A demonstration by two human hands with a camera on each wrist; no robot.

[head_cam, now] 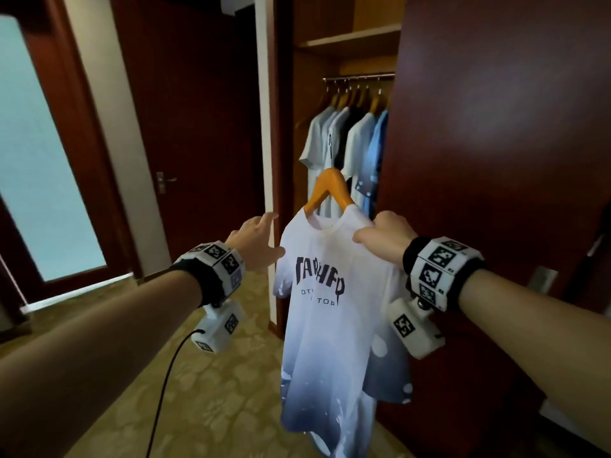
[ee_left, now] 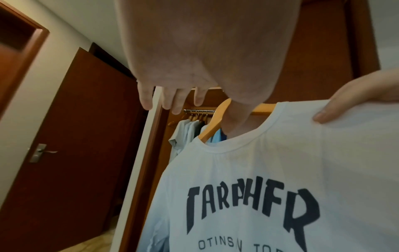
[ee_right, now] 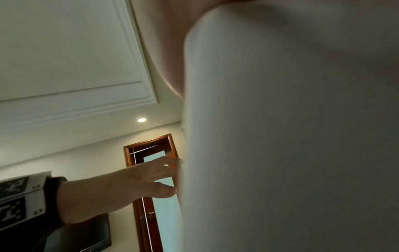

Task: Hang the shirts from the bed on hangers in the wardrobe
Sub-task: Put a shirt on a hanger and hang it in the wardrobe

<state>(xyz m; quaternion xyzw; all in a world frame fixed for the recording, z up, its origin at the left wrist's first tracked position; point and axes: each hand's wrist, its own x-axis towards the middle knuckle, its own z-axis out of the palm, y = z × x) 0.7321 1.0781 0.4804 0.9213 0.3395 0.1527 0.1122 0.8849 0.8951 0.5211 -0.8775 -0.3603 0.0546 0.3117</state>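
Fingers of your right hand pinch the shirt on its hanger; left hand spread beside it, before the wardrobe, above patterned carpet.

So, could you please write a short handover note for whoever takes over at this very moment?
Right hand: grips the shoulder of the white-to-blue printed T-shirt, which is already on the orange wooden hanger.
Left hand: open, fingers spread beside the shirt's other shoulder, holding nothing.
The open wardrobe's metal rail is ahead, with several shirts already hanging on it.
Done: this shirt is on its hanger.
Left: hook the hanger onto the rail. The bed is out of view, so I cannot tell whether more shirts remain.
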